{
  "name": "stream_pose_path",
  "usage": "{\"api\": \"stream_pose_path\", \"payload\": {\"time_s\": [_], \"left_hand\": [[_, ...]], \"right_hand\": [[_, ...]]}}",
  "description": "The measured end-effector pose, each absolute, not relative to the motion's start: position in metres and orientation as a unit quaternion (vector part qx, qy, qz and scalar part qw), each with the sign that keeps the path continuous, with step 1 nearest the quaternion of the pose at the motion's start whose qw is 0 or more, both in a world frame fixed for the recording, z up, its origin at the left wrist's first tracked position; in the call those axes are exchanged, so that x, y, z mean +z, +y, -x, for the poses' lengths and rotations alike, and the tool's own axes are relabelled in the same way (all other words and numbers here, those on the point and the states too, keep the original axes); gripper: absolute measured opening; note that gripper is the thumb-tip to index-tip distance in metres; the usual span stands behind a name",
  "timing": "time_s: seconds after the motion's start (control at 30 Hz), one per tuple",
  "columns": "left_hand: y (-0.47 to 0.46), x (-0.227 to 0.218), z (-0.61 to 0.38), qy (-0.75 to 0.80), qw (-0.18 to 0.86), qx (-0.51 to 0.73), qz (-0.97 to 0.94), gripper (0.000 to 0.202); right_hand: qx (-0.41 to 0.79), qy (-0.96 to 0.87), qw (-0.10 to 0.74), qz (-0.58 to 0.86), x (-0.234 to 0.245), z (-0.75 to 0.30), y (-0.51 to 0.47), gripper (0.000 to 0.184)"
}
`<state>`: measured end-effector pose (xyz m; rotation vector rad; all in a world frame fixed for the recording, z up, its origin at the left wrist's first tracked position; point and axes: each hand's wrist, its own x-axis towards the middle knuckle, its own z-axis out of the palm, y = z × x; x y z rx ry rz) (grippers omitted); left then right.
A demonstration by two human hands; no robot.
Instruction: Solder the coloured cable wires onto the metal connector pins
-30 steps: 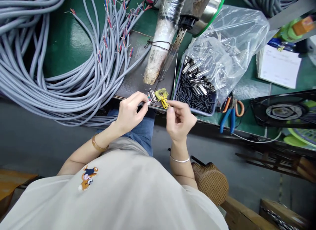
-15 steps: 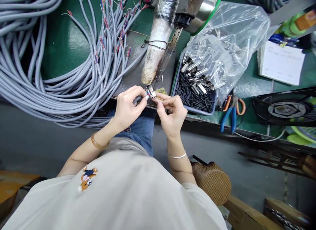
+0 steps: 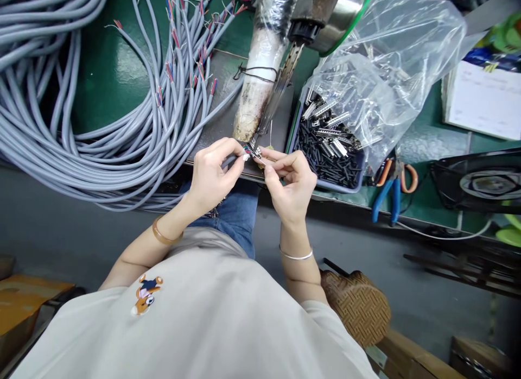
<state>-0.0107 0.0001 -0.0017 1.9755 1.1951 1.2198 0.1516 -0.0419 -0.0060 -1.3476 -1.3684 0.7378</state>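
Note:
My left hand (image 3: 215, 170) is closed in a pinch around the end of a grey cable (image 3: 229, 160), whose thin coloured wires (image 3: 247, 149) fan out past the fingertips. Those wires meet a small metal connector (image 3: 255, 150) directly beneath the tip of a mounted soldering iron (image 3: 280, 91). From the right, my right hand (image 3: 291, 181) pinches a thin silvery wire (image 3: 259, 160) that reaches the connector. The fingers partly hide the spot where wires, connector and iron tip meet. Beside the iron hangs a white tube (image 3: 258, 69) with a scorched lower end.
Grey cables (image 3: 134, 129) with stripped ends cover the left of the bench. To the right stand a bin (image 3: 325, 184) of black sleeves and metal connectors, a clear plastic bag (image 3: 423, 48), pliers (image 3: 385, 200), a notepad (image 3: 480, 102) and a black fan (image 3: 484, 181).
The connector and both hands have shifted slightly, bringing the connector up under the iron tip. My right hand has moved a little to the right. The view has turned slightly.

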Motion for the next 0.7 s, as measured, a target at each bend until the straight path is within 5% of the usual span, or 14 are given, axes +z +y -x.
{"api": "stream_pose_path", "payload": {"time_s": [0.7], "left_hand": [[-0.003, 0.003, 0.011, 0.45, 0.3, 0.453, -0.709, 0.01]], "right_hand": [[0.242, -0.629, 0.505, 0.539, 0.001, -0.155, -0.038, 0.011]]}}
